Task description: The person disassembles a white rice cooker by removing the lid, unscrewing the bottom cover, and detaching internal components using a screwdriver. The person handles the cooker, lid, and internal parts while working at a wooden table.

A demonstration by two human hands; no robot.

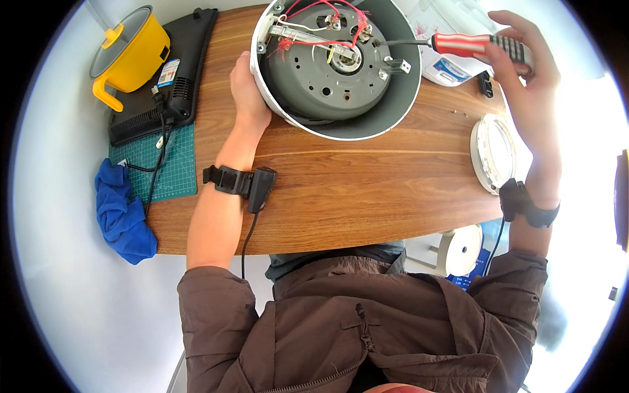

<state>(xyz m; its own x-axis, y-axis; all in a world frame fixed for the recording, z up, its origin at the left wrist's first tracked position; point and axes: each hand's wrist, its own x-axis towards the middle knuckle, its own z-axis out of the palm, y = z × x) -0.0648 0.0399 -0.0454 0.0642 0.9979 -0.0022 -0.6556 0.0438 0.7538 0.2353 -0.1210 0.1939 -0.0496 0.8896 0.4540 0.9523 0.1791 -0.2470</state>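
Observation:
An opened rice cooker body (407, 98) lies at the far middle of the table, white outside and grey within. Inside it is a round grey metal pan (308, 92) with holes, a metal bracket and a central round fitting. Frayed red wires (360, 23) and a few white ones run across its top. My left hand (247, 95) holds the body's outer left wall, its fingers mostly hidden behind it. In my right hand (534, 98) is a screwdriver (462, 45) with a red, white and black handle. Its shaft reaches over the right rim, the tip near the wire terminals.
A white ring-shaped part (481, 157) lies at the right edge, a clear plastic container (445, 69) behind the body. At left are a yellow pot (134, 65) on a black monitor (190, 72), a green cutting mat (177, 164), a blue cloth (121, 213) and a black cable.

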